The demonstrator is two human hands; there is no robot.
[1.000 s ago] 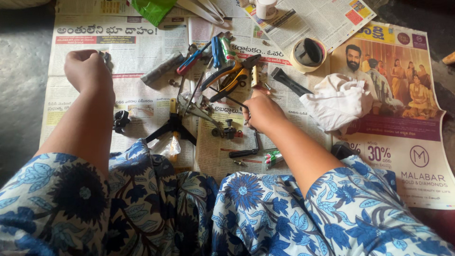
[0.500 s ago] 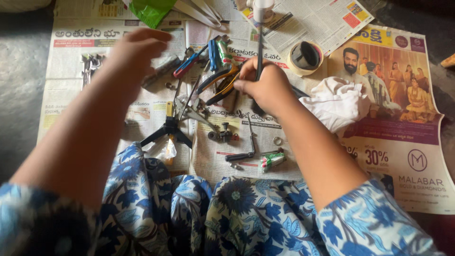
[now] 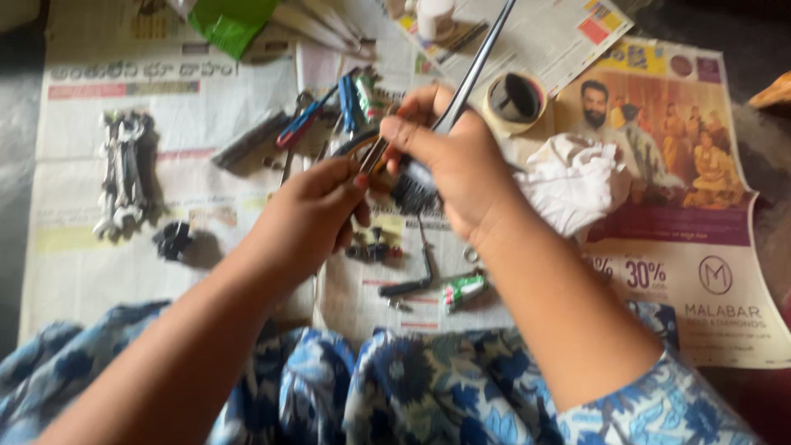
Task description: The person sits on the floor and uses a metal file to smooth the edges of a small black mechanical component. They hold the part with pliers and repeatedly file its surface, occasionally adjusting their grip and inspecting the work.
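Note:
My right hand (image 3: 449, 165) is closed around a long, thin metal tool (image 3: 482, 53) with a dark handle; its shaft points up and away. My left hand (image 3: 317, 210) meets the right at the tool's lower end, fingers pinching near the handle. Both hands hover above a spread of hand tools on newspaper (image 3: 165, 107). Blue-handled tools (image 3: 317, 115) lie just beyond the hands. What the fingertips grip is partly hidden and blurred.
A row of metal wrenches (image 3: 124, 173) lies at the left, a small black part (image 3: 173, 239) beside it. A roll of tape (image 3: 512, 99), a crumpled white cloth (image 3: 577, 181), a hex key (image 3: 416, 276) and a small green item (image 3: 463, 288) lie around.
My left hand came from the far left of the newspaper to the middle. My right hand picked up the long metal tool and raised it; both hands now meet on it.

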